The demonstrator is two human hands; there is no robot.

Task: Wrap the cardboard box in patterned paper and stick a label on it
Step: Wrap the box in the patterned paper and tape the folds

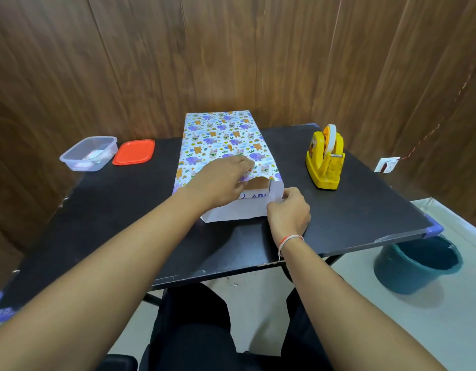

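The cardboard box [255, 189] lies in the middle of the black table [97, 210], covered on top by patterned paper [223, 135] printed with purple elephants and orange bears. Only its near end shows, brown card with blue letters. My left hand [218, 180] presses the paper's top flap down over that open end. My right hand [287, 210] pinches the white inner side of the paper flap [275, 191] at the box's near right corner. A white flap of paper [236, 212] lies flat on the table in front of the box.
A yellow tape dispenser [325, 159] stands to the right of the box. At the far left sit a clear plastic container [89, 153] and its red lid [134, 152]. A teal bin [416, 266] stands on the floor to the right of the table. A wood-panelled wall rises behind.
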